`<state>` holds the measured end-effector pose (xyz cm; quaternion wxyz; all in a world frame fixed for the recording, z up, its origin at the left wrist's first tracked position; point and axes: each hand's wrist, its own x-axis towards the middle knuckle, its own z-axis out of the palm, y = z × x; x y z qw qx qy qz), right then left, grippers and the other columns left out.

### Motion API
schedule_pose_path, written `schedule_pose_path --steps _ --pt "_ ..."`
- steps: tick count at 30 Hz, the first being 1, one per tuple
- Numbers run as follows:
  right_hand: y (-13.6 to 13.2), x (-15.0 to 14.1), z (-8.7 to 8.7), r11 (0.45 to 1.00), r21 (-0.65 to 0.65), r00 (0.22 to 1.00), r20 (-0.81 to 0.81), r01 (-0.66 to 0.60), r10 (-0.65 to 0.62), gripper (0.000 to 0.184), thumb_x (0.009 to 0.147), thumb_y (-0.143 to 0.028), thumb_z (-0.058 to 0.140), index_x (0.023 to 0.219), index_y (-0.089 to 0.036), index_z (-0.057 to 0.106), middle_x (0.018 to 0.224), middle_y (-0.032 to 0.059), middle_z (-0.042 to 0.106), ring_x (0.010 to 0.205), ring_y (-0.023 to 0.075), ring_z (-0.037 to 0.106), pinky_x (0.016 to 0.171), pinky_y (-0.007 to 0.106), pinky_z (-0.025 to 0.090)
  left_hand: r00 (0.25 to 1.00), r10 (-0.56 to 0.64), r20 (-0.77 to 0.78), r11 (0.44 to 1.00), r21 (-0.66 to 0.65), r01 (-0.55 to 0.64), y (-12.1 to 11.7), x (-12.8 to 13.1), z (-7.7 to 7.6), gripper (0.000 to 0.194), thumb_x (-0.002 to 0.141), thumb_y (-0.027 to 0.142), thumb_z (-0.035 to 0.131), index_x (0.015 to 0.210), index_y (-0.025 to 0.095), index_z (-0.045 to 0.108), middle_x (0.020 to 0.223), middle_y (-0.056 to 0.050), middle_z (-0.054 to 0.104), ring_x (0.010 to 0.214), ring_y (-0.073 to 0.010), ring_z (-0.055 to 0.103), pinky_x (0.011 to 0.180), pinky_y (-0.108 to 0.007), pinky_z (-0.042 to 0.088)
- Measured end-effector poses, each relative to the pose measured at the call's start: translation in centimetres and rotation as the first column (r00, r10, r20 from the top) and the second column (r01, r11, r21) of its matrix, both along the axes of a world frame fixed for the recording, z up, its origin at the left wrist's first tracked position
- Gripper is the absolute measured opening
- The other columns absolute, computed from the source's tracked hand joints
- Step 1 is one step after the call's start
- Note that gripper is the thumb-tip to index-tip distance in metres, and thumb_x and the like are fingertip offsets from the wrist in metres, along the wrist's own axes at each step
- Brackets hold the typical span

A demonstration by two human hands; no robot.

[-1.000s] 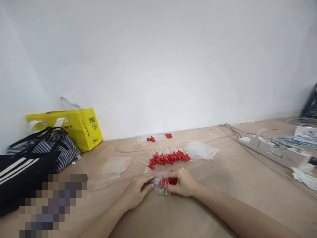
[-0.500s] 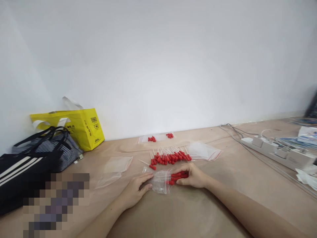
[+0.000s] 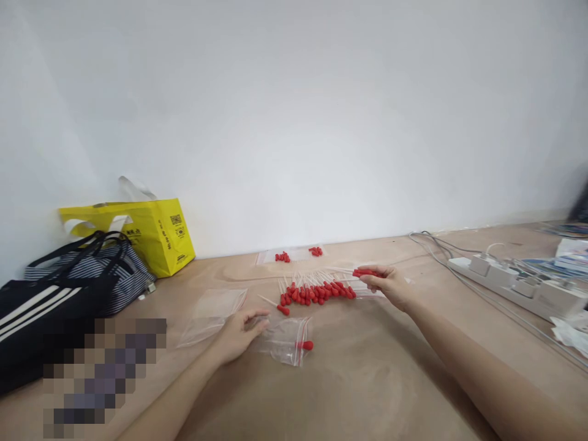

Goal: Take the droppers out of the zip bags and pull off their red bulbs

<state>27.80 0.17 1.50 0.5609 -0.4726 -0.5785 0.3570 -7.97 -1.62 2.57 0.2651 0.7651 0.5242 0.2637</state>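
Note:
My right hand (image 3: pixel 384 284) is closed on several droppers (image 3: pixel 365 273) with red rubber bulbs, held above the stack of clear zip bags (image 3: pixel 367 289), their pale stems pointing left. Close to me lies one clear zip bag (image 3: pixel 288 343) with a single dropper's red bulb (image 3: pixel 307 345) poking out of its right-hand mouth. My left hand (image 3: pixel 243 331) is beside the closed end of this bag, fingers apart; whether it touches the plastic I cannot tell. A row of red-bulbed droppers (image 3: pixel 316 292) lies beyond, bulbs toward me. One loose dropper (image 3: pixel 282 310) sits just left of that row.
Flat clear bags (image 3: pixel 211 306) lie at the left. Filled bags (image 3: pixel 294 255) are near the wall. A yellow bag (image 3: pixel 169 239) and a dark bag (image 3: pixel 55 306) stand at the far left. On the right are a white power strip (image 3: pixel 505 278) and grey cables (image 3: pixel 441 245).
My right hand has drawn a bunch of droppers away from the bag and moved right and farther back. One dropper stays in the bag. My left hand has shifted slightly left and opened.

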Motion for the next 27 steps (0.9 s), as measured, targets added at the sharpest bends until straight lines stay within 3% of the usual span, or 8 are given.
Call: schedule_pose_path --steps 3,5,10,16,18,23,27 --pt "1.0 -2.2 -0.2 0.962 0.110 0.958 0.119 0.249 -0.261 0.040 0.066 -0.039 0.057 0.095 -0.013 0.063 0.079 0.0073 0.068 0.055 0.0128 0.057 0.055 0.027 0.049 0.987 0.158 -0.003 0.987 0.007 -0.158 2.1 0.7 -0.4 0.027 0.068 0.036 0.051 0.084 0.017 0.064 0.084 -0.004 0.068 0.079 -0.0208 0.060 0.074 -0.030 0.046" --pt "1.7 -3.9 -0.5 0.944 0.141 0.930 0.179 0.300 -0.322 0.039 0.068 -0.037 0.053 0.096 -0.012 0.062 0.079 0.0081 0.068 0.061 0.0159 0.060 0.059 0.029 0.050 0.980 0.197 0.000 0.980 -0.011 -0.197 3.5 1.4 -0.7 0.024 0.068 0.032 0.051 0.081 0.015 0.063 0.083 -0.005 0.067 0.080 -0.0204 0.060 0.072 -0.029 0.046" --pt "3.0 -7.3 -1.1 0.932 0.220 0.874 0.337 0.289 -0.351 0.028 0.068 -0.027 0.052 0.090 -0.017 0.065 0.086 0.0056 0.067 0.078 0.0183 0.061 0.075 0.030 0.046 0.967 0.254 0.025 0.967 -0.023 -0.253 6.1 3.4 -1.5 0.023 0.070 0.027 0.051 0.086 0.013 0.061 0.089 -0.007 0.066 0.084 -0.0194 0.060 0.069 -0.026 0.045" --pt "3.5 -9.0 -1.2 0.931 0.271 0.772 0.527 0.246 -0.357 0.021 0.069 -0.023 0.053 0.083 -0.016 0.066 0.075 0.0076 0.063 0.073 0.0187 0.057 0.073 0.029 0.041 0.981 0.188 0.037 0.982 -0.029 -0.187 7.1 5.2 -1.3 0.019 0.073 0.026 0.047 0.071 0.014 0.063 0.068 -0.001 0.066 0.070 -0.0172 0.061 0.062 -0.024 0.045" --pt "3.3 -9.3 -1.3 0.933 0.275 0.743 0.570 0.231 -0.352 0.020 0.069 -0.023 0.053 0.083 -0.016 0.066 0.073 0.0080 0.061 0.070 0.0185 0.056 0.071 0.028 0.041 0.986 0.164 0.036 0.986 -0.022 -0.163 7.1 5.4 -1.3 0.022 0.075 0.028 0.046 0.077 0.014 0.063 0.070 -0.002 0.067 0.069 -0.0172 0.061 0.062 -0.024 0.045" --pt "2.8 -9.3 -1.5 0.937 0.279 0.696 0.630 0.212 -0.345 0.029 0.071 -0.030 0.054 0.096 -0.016 0.063 0.075 0.0089 0.059 0.070 0.0189 0.055 0.068 0.028 0.040 0.992 0.127 -0.022 0.992 0.022 -0.127 6.1 4.1 -1.3 0.038 0.069 0.032 0.055 0.103 0.014 0.057 0.100 -0.009 0.063 0.086 -0.0203 0.059 0.072 -0.027 0.044" --pt "2.7 -8.9 -1.4 0.934 0.280 0.696 0.624 0.224 -0.354 0.039 0.072 -0.039 0.054 0.101 -0.013 0.060 0.076 0.0095 0.061 0.072 0.0195 0.055 0.070 0.028 0.039 0.989 0.097 -0.115 0.995 0.026 -0.095 4.7 2.3 -0.9 0.051 0.056 0.033 0.066 0.103 0.016 0.057 0.102 -0.009 0.062 0.088 -0.0239 0.058 0.076 -0.032 0.043"
